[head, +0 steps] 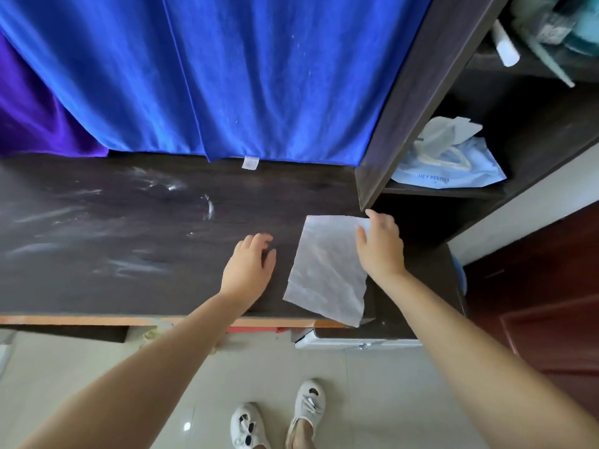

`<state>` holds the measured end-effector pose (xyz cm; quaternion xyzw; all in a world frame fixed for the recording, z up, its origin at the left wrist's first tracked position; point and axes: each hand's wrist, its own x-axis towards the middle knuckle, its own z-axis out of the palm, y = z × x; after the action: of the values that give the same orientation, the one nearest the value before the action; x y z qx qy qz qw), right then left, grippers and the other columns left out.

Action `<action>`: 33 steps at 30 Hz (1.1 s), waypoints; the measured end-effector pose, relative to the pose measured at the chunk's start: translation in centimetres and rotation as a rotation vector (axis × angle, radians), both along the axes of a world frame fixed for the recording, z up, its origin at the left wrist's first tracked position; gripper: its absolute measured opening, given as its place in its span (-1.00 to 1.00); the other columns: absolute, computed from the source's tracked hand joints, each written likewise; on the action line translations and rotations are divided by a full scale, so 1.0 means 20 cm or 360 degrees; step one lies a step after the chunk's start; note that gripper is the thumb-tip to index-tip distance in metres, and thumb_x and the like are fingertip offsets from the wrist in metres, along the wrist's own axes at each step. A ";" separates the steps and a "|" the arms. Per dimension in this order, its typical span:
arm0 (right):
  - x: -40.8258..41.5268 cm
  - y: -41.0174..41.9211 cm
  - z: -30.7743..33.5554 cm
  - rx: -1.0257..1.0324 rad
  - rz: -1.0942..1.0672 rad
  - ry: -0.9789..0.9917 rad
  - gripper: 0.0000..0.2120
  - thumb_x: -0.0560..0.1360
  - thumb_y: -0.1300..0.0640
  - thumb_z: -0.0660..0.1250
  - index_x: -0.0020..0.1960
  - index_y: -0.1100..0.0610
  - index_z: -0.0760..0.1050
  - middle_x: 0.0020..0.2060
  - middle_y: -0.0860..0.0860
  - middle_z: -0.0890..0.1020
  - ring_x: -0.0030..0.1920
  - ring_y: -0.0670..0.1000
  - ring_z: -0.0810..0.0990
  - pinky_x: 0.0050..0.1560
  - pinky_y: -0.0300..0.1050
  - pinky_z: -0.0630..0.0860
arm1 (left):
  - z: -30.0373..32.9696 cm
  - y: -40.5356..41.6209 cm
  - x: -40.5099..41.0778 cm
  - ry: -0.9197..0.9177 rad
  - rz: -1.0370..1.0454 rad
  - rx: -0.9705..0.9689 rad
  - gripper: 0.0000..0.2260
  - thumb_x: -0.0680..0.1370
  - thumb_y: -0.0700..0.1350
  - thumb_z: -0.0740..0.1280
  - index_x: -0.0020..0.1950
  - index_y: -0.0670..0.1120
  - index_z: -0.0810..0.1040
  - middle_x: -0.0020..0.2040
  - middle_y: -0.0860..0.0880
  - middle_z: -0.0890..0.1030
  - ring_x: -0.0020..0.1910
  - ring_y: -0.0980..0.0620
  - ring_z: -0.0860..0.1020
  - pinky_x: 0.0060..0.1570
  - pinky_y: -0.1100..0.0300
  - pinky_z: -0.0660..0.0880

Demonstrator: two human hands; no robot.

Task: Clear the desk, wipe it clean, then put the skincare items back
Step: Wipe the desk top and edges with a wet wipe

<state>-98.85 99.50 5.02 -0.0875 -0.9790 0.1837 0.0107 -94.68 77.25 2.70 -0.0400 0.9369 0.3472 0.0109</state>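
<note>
A dark wooden desk (129, 280) fills the middle of the head view, streaked with white dust on its left half. A white wipe sheet (327, 270) lies spread flat near the desk's front right corner, its lower corner hanging past the edge. My right hand (379, 244) rests on the sheet's upper right corner, fingers pinching its edge. My left hand (249, 267) lies on the bare desk just left of the sheet, fingers apart and holding nothing. No skincare items stand on the desk.
Blue cloth (227, 76) and purple cloth (29, 118) hang behind the desk. A dark shelf unit (421, 92) rises at the right, holding a blue wipes pack (453, 160); bottles sit higher up (505, 47). A red-brown door (544, 303) is at the right.
</note>
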 end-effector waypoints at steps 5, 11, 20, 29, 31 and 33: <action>0.10 -0.22 -0.17 0.0157 0.0520 -0.0041 -0.44 0.57 -0.12 0.08 0.49 0.07 0.07 0.52 0.15 0.04 0.51 0.18 0.00 0.43 0.25 0.04 | -0.20 -0.23 0.19 0.0240 -0.0188 -0.0648 -0.59 0.53 0.02 0.05 0.24 -0.16 0.44 0.26 -0.15 0.51 0.27 -0.07 0.36 0.33 -0.09 0.15; 0.15 -0.41 -0.35 0.0363 0.0706 -0.0269 -0.39 0.56 -0.20 -0.12 0.52 0.05 -0.13 0.52 0.08 -0.13 0.52 0.14 -0.16 0.46 0.20 -0.28 | -0.24 -0.25 0.20 0.0135 -0.0099 -0.0815 -0.54 0.55 0.04 -0.01 0.34 -0.15 0.39 0.39 -0.14 0.38 0.41 -0.08 0.24 0.38 -0.11 0.07; 0.07 -0.05 -0.35 0.0481 0.0893 -0.0141 -0.35 0.57 -0.11 -0.38 0.48 0.20 0.10 0.49 0.13 0.17 0.50 0.13 0.11 0.49 0.14 0.04 | -0.23 -0.33 0.15 0.0271 -0.0385 -0.0964 -0.58 0.54 0.01 0.05 0.24 -0.21 0.46 0.27 -0.22 0.49 0.29 -0.12 0.34 0.34 -0.09 0.16; 0.13 -0.75 -0.37 0.0289 0.1032 -0.0056 -0.47 0.58 0.03 -0.14 0.49 0.22 0.01 0.51 0.13 0.07 0.52 0.09 0.01 0.51 0.00 -0.17 | -0.21 -0.39 0.16 0.0372 -0.0202 -0.0687 -0.59 0.55 -0.04 0.05 0.32 -0.22 0.34 0.35 -0.20 0.41 0.36 -0.14 0.30 0.41 -0.14 0.06; 0.22 -0.68 -0.36 0.0326 0.1255 0.0011 -0.48 0.55 0.04 -0.08 0.46 0.22 0.16 0.47 0.13 0.24 0.48 0.09 0.17 0.47 0.00 -0.06 | -0.21 -0.39 0.15 0.0343 -0.0195 -0.0666 -0.58 0.55 -0.03 0.03 0.32 -0.21 0.35 0.36 -0.19 0.40 0.37 -0.13 0.30 0.39 -0.16 0.08; 0.23 -0.48 -0.36 0.0427 0.1268 -0.0002 -0.49 0.55 0.05 -0.04 0.44 0.21 0.21 0.45 0.12 0.29 0.45 0.09 0.24 0.44 0.04 0.06 | -0.21 -0.39 0.15 0.0285 -0.0206 -0.0705 -0.58 0.55 -0.01 0.02 0.29 -0.21 0.39 0.36 -0.18 0.41 0.37 -0.12 0.31 0.39 -0.16 0.09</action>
<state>-94.20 89.85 -2.20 0.3000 -0.9516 0.0443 -0.0506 -91.74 69.38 -1.52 0.0495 0.9880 0.1340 -0.0591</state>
